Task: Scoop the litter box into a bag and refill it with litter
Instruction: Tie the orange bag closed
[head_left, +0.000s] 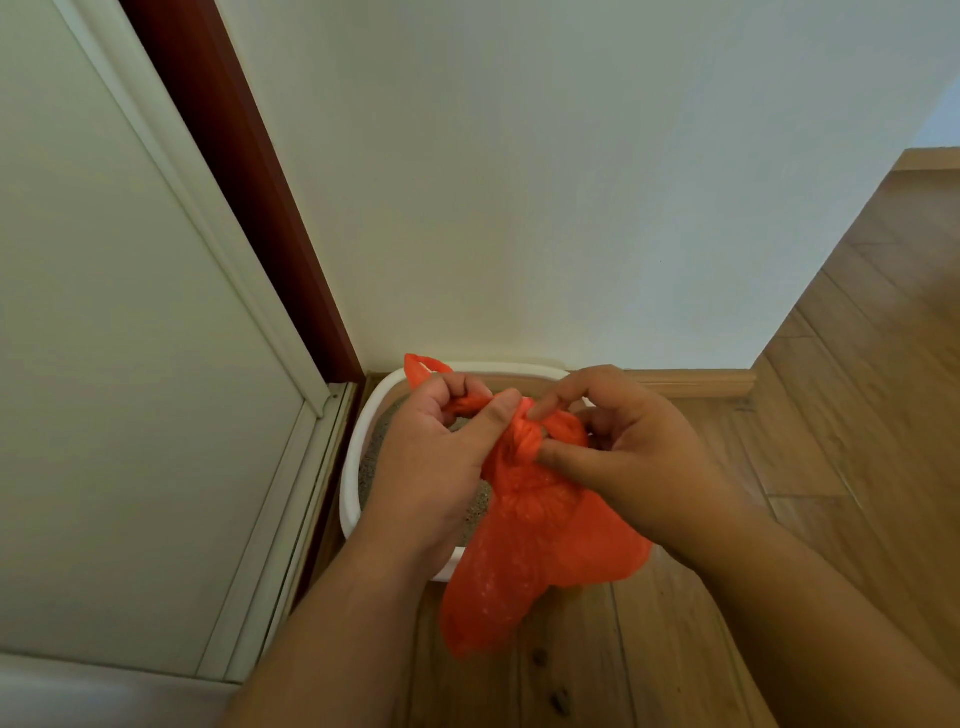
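An orange plastic bag (535, 545) hangs in front of me, its top twisted into a knot between my hands. My left hand (441, 457) grips one bag handle, whose loop sticks up behind the fingers. My right hand (623, 447) pinches the other handle at the knot with thumb and fingers. Below and behind the hands sits a white litter box (353, 478) on the floor in the corner, with grey litter (371, 457) showing inside. Most of the box is hidden by my hands and the bag.
A white wall (519, 182) stands right behind the box, with a wooden skirting board (696, 383) at its foot. A pale door (130, 364) with a dark red frame (260, 208) is on the left. Wooden floor (857, 415) stretches to the right and toward me.
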